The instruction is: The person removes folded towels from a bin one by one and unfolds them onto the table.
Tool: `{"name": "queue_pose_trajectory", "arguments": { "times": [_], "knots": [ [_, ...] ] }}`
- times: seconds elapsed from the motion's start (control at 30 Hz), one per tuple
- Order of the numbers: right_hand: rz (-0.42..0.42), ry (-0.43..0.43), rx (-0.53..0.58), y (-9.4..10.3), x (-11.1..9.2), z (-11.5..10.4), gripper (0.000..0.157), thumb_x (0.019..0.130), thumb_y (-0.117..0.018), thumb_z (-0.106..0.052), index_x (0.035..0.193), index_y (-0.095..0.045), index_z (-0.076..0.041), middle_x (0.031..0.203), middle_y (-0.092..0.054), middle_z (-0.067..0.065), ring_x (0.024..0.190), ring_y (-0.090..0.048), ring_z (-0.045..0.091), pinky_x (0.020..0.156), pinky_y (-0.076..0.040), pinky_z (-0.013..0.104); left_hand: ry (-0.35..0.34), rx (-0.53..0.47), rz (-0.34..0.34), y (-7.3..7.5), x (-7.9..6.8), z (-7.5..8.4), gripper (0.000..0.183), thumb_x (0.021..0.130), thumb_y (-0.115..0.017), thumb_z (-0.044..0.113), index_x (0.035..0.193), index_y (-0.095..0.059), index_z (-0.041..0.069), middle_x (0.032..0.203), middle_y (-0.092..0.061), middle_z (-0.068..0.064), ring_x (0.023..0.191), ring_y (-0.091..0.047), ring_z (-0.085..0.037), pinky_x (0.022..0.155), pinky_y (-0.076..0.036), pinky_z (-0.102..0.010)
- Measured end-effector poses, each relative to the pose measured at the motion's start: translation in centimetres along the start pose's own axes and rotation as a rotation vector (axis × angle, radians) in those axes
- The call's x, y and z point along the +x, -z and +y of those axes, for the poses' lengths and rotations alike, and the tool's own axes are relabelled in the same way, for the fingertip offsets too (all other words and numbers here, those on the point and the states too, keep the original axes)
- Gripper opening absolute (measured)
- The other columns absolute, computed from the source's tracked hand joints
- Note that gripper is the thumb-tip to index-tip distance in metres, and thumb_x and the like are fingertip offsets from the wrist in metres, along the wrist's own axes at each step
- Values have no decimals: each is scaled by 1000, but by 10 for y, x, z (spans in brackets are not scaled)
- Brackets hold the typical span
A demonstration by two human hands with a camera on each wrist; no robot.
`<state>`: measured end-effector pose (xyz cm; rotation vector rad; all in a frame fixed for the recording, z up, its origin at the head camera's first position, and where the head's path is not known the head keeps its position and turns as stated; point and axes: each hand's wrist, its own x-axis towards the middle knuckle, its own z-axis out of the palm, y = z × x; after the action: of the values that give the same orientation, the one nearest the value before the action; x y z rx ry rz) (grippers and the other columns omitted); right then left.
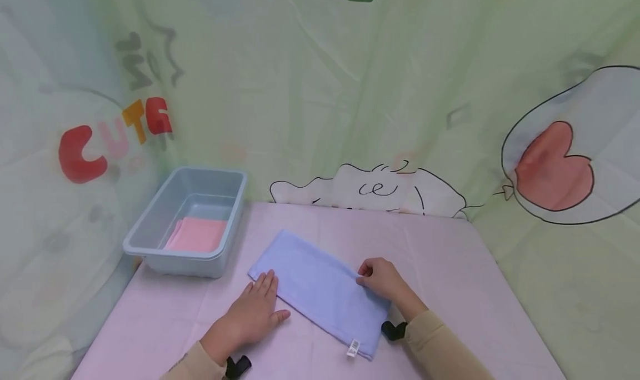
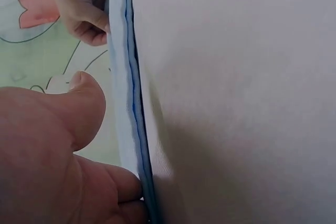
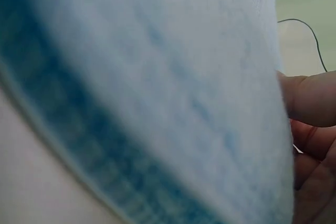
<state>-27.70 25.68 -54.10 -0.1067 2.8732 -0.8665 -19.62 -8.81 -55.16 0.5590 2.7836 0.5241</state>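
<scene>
A light blue towel (image 1: 320,288), folded into a long rectangle, lies slantwise on the table with a small white label (image 1: 353,348) at its near right end. My left hand (image 1: 252,310) rests with straight fingers on the towel's near left edge, thumb spread to the side. At the far right edge, my right hand (image 1: 382,280) pinches the cloth between thumb and curled fingers. From the left wrist, the towel's layered blue edge (image 2: 134,82) shows beside the fingertips. The right wrist view is mostly filled by blurred towel fabric (image 3: 210,77), with the thumb (image 3: 312,98) at its edge.
A grey-blue plastic basin (image 1: 232,233) stands at the table's back left, with a folded pink cloth (image 1: 197,235) inside. The table (image 1: 450,313) has a pale pink cover. Printed green curtains (image 1: 300,91) hang behind and at both sides.
</scene>
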Motion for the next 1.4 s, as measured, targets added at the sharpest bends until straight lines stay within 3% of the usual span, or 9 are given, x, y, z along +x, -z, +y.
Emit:
{"name": "queue_pose_trajectory", "arguments": {
  "times": [0.4, 0.63, 0.93, 1.4],
  "knots": [
    [1, -23, 18, -3, -17, 0, 16, 88, -86, -9, 87, -70, -12, 82, -64, 1, 78, -58, 17, 70, -50, 31, -53, -45, 23, 8, 22, -17, 86, 111, -47, 57, 167, -26, -6, 179, -19, -23, 168, -16, -41, 135, -20, -61],
    [3, -13, 58, -3, -26, 0, 16, 88, -87, -9, 89, -71, -11, 83, -65, 1, 79, -58, 16, 72, -50, 32, -50, -69, 10, 16, 33, -21, 85, 112, -46, 55, 168, -25, -5, 180, -18, -21, 169, -15, -40, 136, -18, -59],
    [-32, -23, 115, -9, -39, -6, 20, 84, -89, -8, 85, -69, -11, 79, -63, 1, 77, -57, 16, 70, -48, 31, -54, -75, 14, 18, 49, -31, 82, 112, -50, 51, 168, -26, -4, 180, -19, -19, 169, -15, -38, 136, -17, -59],
    [-91, -17, 189, -25, -63, -20, 24, 82, -90, -10, 84, -66, -9, 76, -62, 1, 70, -58, 16, 62, -48, 27, -46, -54, -8, 26, 70, -33, 87, 108, -61, 47, 168, -25, -5, 180, -18, -22, 169, -16, -39, 136, -19, -56]
  ]
}}
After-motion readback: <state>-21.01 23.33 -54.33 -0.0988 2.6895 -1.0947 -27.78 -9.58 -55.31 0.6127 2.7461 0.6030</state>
